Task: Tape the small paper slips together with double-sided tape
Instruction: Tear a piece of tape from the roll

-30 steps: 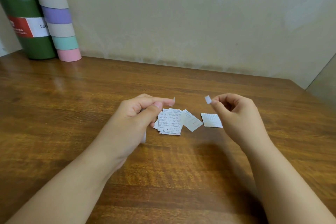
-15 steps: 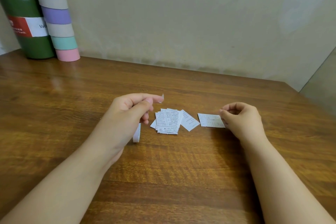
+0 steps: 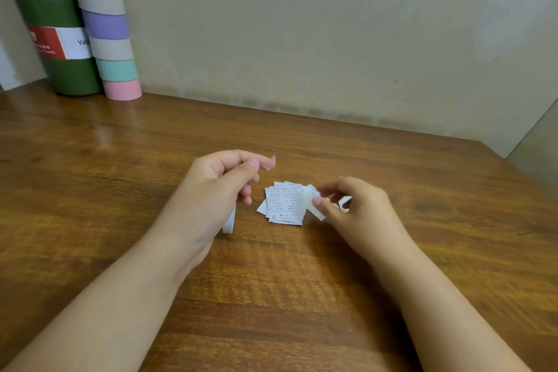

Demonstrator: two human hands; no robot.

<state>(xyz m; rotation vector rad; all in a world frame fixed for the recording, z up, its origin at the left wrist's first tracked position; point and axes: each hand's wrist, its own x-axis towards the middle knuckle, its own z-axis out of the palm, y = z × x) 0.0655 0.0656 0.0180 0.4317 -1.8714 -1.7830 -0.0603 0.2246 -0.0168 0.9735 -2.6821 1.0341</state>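
A small pile of printed paper slips point(image 3: 283, 203) lies on the wooden table point(image 3: 120, 178). My left hand point(image 3: 216, 190) is to its left, closed around a white roll of double-sided tape point(image 3: 229, 220). A short free tape end point(image 3: 270, 162) sticks out from its thumb and forefinger. My right hand point(image 3: 357, 208) is at the pile's right edge, its thumb and forefinger pinching one slip point(image 3: 312, 205) that leans on the pile. This part is blurred. Another slip point(image 3: 346, 200) shows only partly behind the right fingers.
A green bottle point(image 3: 57, 39) and a tall tube with pastel stripes point(image 3: 105, 24) stand at the far left against the wall. The table's right edge point(image 3: 519, 178) runs diagonally near my right hand.
My right hand has moved left from the separate slip to the slip at the pile's right edge. The piece of tape it held a second ago is gone from its fingers. My left hand has stayed put.
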